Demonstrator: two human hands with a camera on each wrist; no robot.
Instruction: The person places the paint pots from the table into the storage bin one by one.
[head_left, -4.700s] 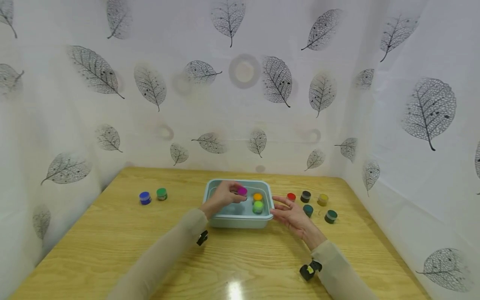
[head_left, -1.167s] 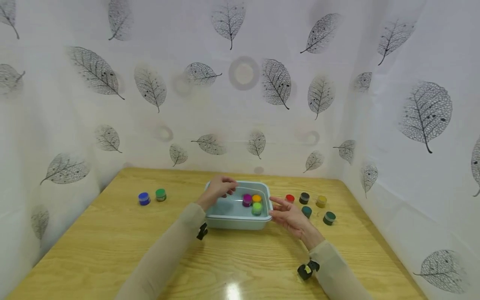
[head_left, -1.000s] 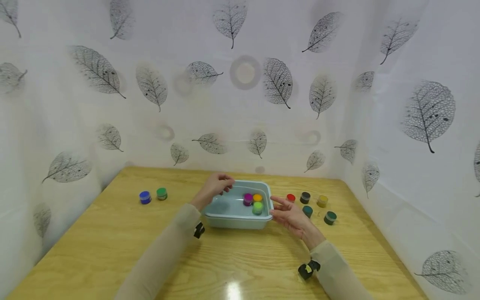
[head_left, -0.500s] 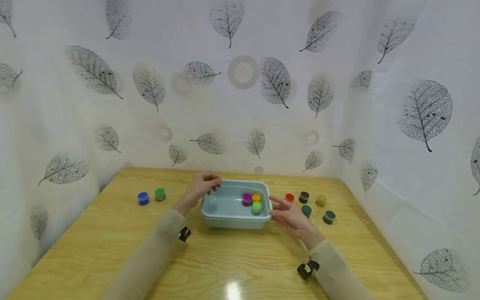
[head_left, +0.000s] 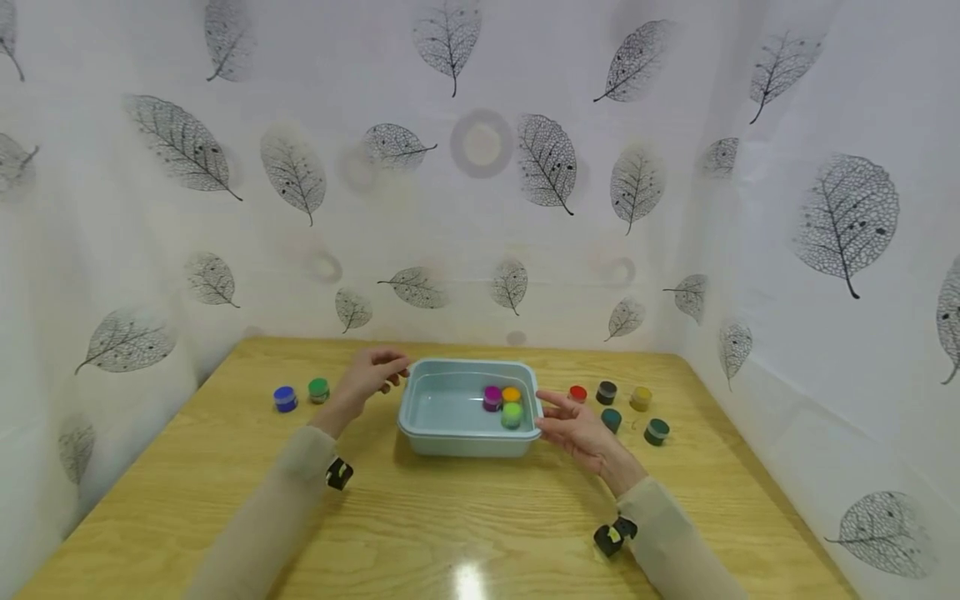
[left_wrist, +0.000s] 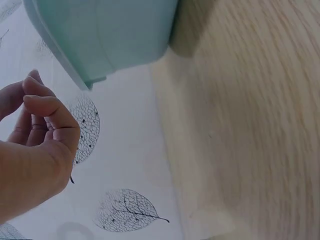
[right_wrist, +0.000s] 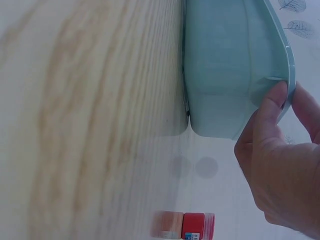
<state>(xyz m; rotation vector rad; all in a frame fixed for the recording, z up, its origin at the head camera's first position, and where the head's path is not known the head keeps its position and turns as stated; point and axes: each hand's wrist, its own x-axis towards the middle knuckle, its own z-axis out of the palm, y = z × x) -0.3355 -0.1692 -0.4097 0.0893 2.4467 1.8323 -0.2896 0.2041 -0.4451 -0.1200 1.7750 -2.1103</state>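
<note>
A light blue plastic tub [head_left: 465,446] stands in the middle of the table. Toward its right end sit three small paint jars: a purple jar [head_left: 492,400], an orange-lidded jar [head_left: 511,394] and a light green jar [head_left: 512,416]. My right hand [head_left: 583,435] grips the tub's right rim, thumb and fingers on either side of it in the right wrist view. My left hand [head_left: 367,382] hovers just past the left rim, its fingers loosely bent and holding nothing. In the left wrist view, a gap parts that hand [left_wrist: 42,150] from the tub's edge [left_wrist: 75,75].
A blue jar [head_left: 285,399] and a green jar [head_left: 318,391] stand on the left. Right of the tub are a red jar [head_left: 577,393], a black jar [head_left: 606,393], a yellow jar [head_left: 641,399], a teal jar [head_left: 611,420] and a dark green jar [head_left: 656,432]. A leaf-print curtain [head_left: 480,233] hangs behind.
Earlier my left hand held the purple jar over the tub; now the jar rests inside beside the orange one. The left hand has moved left, out of the tub. My right hand stays put.
</note>
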